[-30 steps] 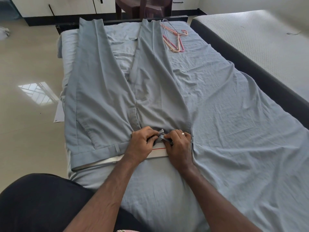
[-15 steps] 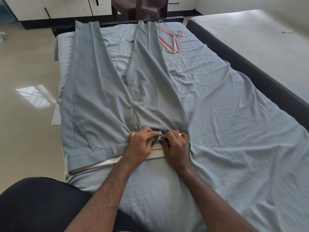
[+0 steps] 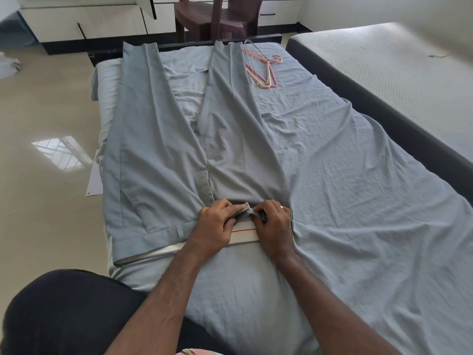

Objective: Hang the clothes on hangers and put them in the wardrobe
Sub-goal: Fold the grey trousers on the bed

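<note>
Grey trousers (image 3: 153,149) lie flat on the bed, legs spread toward the far end, waistband nearest me. My left hand (image 3: 217,221) and my right hand (image 3: 273,226) meet at the middle of the waistband, each pinching one side of the open fly flap. The white inner lining of the waistband with a red line (image 3: 244,233) shows between my hands. A small bunch of pink and wire hangers (image 3: 263,70) lies on the bed at the far end, right of the right trouser leg.
The bed (image 3: 358,201) has a wrinkled blue-grey sheet. A second mattress (image 3: 396,78) stands close on the right. A dark wooden chair (image 3: 212,16) and white cabinets (image 3: 89,21) stand beyond the bed. Shiny tiled floor (image 3: 46,149) lies to the left.
Both hands stay at the waistband's middle, with only small finger movements on the flap. The view has shifted slightly.
</note>
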### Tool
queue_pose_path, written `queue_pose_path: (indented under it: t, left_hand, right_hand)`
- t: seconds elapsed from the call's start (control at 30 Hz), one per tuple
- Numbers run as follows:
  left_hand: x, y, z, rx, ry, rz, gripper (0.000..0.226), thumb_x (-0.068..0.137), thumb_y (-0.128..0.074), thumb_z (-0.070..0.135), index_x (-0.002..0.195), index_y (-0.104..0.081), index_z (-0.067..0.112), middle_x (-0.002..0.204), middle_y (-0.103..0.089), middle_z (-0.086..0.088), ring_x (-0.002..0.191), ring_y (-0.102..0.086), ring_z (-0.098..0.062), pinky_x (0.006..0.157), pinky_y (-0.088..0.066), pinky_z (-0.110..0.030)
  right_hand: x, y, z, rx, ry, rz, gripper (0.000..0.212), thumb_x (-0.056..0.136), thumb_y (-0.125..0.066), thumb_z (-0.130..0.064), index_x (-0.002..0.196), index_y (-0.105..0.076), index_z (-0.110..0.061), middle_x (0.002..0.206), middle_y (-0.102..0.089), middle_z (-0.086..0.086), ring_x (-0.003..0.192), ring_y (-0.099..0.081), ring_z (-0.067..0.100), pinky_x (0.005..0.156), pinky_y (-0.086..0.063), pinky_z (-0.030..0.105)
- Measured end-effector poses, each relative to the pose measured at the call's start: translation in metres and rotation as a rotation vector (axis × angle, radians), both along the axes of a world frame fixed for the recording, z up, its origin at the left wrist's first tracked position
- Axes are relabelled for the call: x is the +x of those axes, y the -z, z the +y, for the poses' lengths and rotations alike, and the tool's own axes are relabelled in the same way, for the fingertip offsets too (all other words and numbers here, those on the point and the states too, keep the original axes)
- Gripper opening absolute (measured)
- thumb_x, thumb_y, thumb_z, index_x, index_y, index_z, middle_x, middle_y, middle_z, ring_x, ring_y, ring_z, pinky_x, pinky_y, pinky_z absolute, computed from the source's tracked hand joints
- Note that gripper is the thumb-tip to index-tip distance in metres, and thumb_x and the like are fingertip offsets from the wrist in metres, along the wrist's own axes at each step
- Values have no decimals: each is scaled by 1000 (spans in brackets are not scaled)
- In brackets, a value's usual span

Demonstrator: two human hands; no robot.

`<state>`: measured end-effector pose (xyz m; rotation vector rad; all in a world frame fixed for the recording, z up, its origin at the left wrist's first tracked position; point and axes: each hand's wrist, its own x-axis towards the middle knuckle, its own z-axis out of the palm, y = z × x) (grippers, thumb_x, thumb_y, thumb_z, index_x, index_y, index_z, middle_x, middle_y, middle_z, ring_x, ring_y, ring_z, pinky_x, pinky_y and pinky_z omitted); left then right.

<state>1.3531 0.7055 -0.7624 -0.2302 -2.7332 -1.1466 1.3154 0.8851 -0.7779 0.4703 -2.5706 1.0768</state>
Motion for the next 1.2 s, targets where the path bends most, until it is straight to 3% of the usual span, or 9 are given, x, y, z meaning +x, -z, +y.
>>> queue_pose_path:
  t: [0.13, 0.33, 0.43, 0.57, 0.63, 0.77, 0.87, 1.1, 1.2]
  left_hand:
    - [14, -3, -18, -136, 17, 23, 41, 79, -56, 10, 117, -69, 18, 103, -56, 1, 97, -58, -20, 84, -52, -44]
    - [47, -20, -58, -410, -42, -45, 49, 71, -56, -1, 111, -65, 25, 104, -57, 3, 100, -60, -26, 80, -48, -42]
    - [69, -32, -74, -610, -228, -139, 49, 78, -61, 3, 120, -60, 28, 113, -53, 3, 110, -54, -23, 85, -42, -40]
    - [92, -47, -97, -759, -513, -304, 36, 84, -56, 4, 115, -51, 22, 117, -47, -3, 116, -50, -27, 89, -45, -47]
    - [101, -55, -106, -817, -612, -370, 34, 86, -55, 7, 117, -52, 22, 122, -49, -4, 118, -47, -26, 91, -44, -48]
    - [116, -65, -113, -776, -608, -396, 15, 91, -54, 10, 98, -49, 22, 106, -57, -6, 96, -59, -29, 77, -48, -43]
    - [123, -68, -112, -746, -500, -352, 23, 93, -54, 14, 76, -39, 18, 83, -49, -2, 74, -51, -21, 63, -37, -33]
    - [137, -77, -104, -769, -458, -455, 20, 92, -46, 7, 75, -42, 16, 82, -51, -4, 75, -50, -19, 66, -36, -30]
    - [142, -78, -104, -794, -437, -513, 16, 90, -47, 4, 77, -45, 15, 85, -53, -5, 76, -50, -20, 67, -37, -30]
  right_hand:
    - [0, -3, 3, -3, -10, -37, 20, 78, -77, -11, 82, -59, -18, 81, -61, -7, 79, -56, 15, 82, -40, 31]
    - [2, -7, 22, 161, -125, 62, 19, 78, -77, -4, 83, -61, -13, 81, -56, -2, 77, -53, 21, 74, -48, 37]
    - [2, -9, 40, 250, -129, 103, 17, 79, -74, -6, 89, -65, -16, 86, -60, -2, 81, -58, 24, 76, -45, 38]
    - [4, -10, 68, 326, -69, 109, 18, 78, -69, -6, 90, -64, -19, 93, -63, -3, 93, -58, 26, 78, -41, 40]
    - [8, -12, 76, 370, -62, 135, 17, 78, -57, -9, 90, -63, -20, 95, -62, -3, 94, -55, 28, 75, -42, 41]
    - [7, -15, 77, 453, -96, 109, 23, 79, -61, -4, 93, -60, -22, 95, -60, 0, 79, -59, 30, 61, -45, 39]
    - [6, -16, 80, 463, -117, 79, 28, 77, -64, -1, 92, -61, -24, 94, -61, -2, 76, -60, 30, 60, -46, 38]
    - [1, -25, 88, 548, -224, 160, 13, 81, -45, -15, 80, -56, -23, 80, -58, -2, 69, -60, 29, 60, -39, 35]
    - [1, -22, 94, 577, -268, 197, 9, 79, -58, -12, 81, -60, -21, 81, -59, 0, 70, -61, 29, 62, -42, 38]
